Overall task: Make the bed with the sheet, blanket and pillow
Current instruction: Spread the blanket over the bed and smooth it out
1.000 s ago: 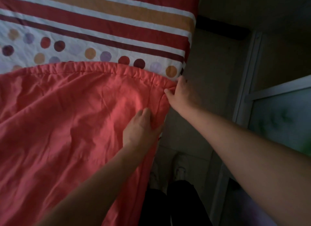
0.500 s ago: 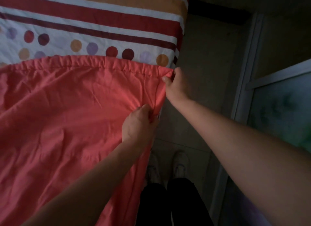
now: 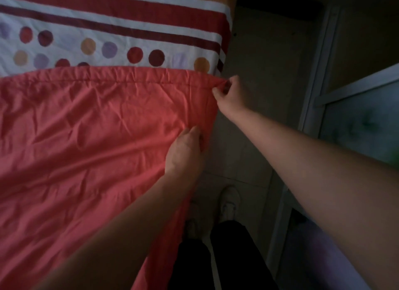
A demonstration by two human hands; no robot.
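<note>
Coral blanket spread over striped, dotted sheet on bed, its top corner pinched by right hand at bed's edge, left hand gripping side hem just below, fingers curled into fabric.

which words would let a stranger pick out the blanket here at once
Start at the big white sheet with red stripes and coloured dots. Over its near part lies the blanket, the right hand pinching its far corner. It alone is plain coral red, crinkled, unpatterned.
</note>
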